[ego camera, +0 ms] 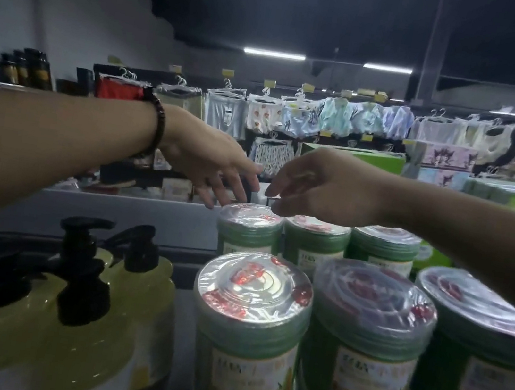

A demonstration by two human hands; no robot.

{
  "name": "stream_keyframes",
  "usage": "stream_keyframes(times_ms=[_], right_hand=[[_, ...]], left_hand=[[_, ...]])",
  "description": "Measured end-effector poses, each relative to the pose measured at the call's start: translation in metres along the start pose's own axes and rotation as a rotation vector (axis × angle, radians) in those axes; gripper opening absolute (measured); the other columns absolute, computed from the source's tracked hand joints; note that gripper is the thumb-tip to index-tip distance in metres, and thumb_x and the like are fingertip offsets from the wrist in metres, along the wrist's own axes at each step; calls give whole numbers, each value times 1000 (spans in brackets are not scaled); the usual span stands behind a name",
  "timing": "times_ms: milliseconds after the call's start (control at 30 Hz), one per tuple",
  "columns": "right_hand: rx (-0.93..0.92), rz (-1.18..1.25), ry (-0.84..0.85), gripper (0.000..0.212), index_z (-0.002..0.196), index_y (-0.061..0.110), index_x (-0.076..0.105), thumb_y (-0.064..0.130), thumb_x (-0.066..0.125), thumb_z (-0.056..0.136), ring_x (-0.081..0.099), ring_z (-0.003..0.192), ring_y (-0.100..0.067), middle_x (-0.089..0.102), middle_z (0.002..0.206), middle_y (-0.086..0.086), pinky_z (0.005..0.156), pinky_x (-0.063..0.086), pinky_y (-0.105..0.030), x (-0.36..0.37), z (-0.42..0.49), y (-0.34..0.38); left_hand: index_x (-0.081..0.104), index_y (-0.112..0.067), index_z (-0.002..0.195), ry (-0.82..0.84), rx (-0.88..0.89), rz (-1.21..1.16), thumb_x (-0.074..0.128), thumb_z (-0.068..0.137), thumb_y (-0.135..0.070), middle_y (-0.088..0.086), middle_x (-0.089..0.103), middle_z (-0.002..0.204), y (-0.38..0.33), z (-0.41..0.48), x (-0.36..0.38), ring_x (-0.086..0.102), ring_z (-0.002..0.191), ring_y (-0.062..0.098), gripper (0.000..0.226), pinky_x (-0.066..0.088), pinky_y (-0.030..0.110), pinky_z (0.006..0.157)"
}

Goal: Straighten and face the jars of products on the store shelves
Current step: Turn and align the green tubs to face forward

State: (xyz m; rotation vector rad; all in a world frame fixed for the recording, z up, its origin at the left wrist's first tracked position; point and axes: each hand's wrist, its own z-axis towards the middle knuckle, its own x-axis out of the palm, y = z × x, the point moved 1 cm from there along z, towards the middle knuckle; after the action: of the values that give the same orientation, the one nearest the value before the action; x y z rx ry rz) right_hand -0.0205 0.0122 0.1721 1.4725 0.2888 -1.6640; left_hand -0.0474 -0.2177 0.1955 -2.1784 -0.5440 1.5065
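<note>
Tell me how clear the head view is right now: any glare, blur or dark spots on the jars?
Head view: glare on the wrapped lid of the near left jar; right front jar and both hands, left hand and right hand, motion-blurred; labels unreadable; ceiling dark; wide-angle bending at edges.

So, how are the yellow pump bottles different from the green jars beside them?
The yellow pump bottles have black pump heads; the green jars have flat lids under shiny plastic wrap. The bottles are translucent yellow, the jars solid green with orange labels. The jars are stacked; the bottles are not. Both stand upright on the same shelf.
</note>
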Motion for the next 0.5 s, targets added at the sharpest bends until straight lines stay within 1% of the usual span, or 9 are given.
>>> stream_keyframes(times_ms=[100, 200, 267, 300, 333, 400, 433, 467, 500], right_hand=[[-16, -9, 20, 24, 113, 33, 80, 39, 82, 90, 73, 107, -11, 78, 114, 13, 102, 55, -36, 5, 6, -4], [-46, -28, 37, 28, 115, 35, 80, 40, 84, 88, 73, 110, -13, 78, 117, 10, 97, 52, -26, 10, 7, -5], [-63, -46, 53, 29, 116, 35, 80, 40, 84, 88, 72, 111, -11, 78, 118, 11, 93, 50, -19, 12, 7, -7], [-68, -59, 61, 28, 116, 35, 80, 41, 84, 88, 72, 110, -9, 78, 116, 13, 92, 50, -17, 12, 7, -7], [-73, -67, 68, 27, 115, 35, 81, 40, 84, 88, 73, 109, -7, 79, 114, 15, 95, 53, -20, 13, 8, -9], [-71, -63, 80, 24, 111, 34, 82, 38, 84, 88, 74, 106, -6, 80, 110, 15, 103, 57, -35, 15, 10, -12], [-72, -62, 85, 23, 110, 34, 82, 38, 85, 88, 74, 105, -6, 80, 109, 16, 104, 57, -39, 16, 10, -14], [-76, -66, 83, 23, 110, 34, 82, 38, 85, 88, 74, 104, -5, 80, 108, 17, 105, 57, -40, 17, 11, -15], [-87, -71, 72, 23, 111, 33, 82, 38, 85, 88, 74, 104, -4, 80, 108, 18, 106, 57, -40, 18, 11, -16]], left_hand=[[60, -15, 140, 141, -14, -2, 53, 104, -53, 12, 65, 137, 5, 16, 3, 67, 112, 31, 53, 51, 56, 110], [65, -13, 134, 276, -15, -61, 67, 92, -48, 12, 65, 131, 10, 25, 9, 67, 108, 31, 55, 43, 59, 114], [72, -16, 128, 366, -11, -118, 65, 92, -45, 14, 65, 136, 15, 30, 16, 65, 114, 33, 47, 33, 64, 120], [71, -16, 131, 410, -15, -138, 62, 94, -45, 17, 62, 143, 18, 33, 20, 62, 122, 37, 47, 28, 66, 122], [65, -14, 139, 453, -22, -152, 62, 95, -46, 23, 53, 152, 22, 36, 22, 55, 132, 42, 55, 24, 68, 123], [43, -4, 154, 537, -48, -188, 68, 92, -52, 30, 30, 164, 30, 43, 27, 34, 148, 51, 83, 19, 69, 124], [35, 0, 156, 560, -54, -220, 69, 92, -54, 31, 25, 166, 34, 47, 28, 28, 150, 51, 91, 17, 68, 125], [34, 3, 155, 571, -58, -255, 69, 91, -55, 31, 26, 165, 38, 50, 30, 28, 148, 50, 93, 16, 67, 126], [38, 1, 153, 570, -60, -287, 70, 91, -56, 29, 30, 161, 40, 52, 31, 31, 143, 48, 91, 14, 65, 126]])
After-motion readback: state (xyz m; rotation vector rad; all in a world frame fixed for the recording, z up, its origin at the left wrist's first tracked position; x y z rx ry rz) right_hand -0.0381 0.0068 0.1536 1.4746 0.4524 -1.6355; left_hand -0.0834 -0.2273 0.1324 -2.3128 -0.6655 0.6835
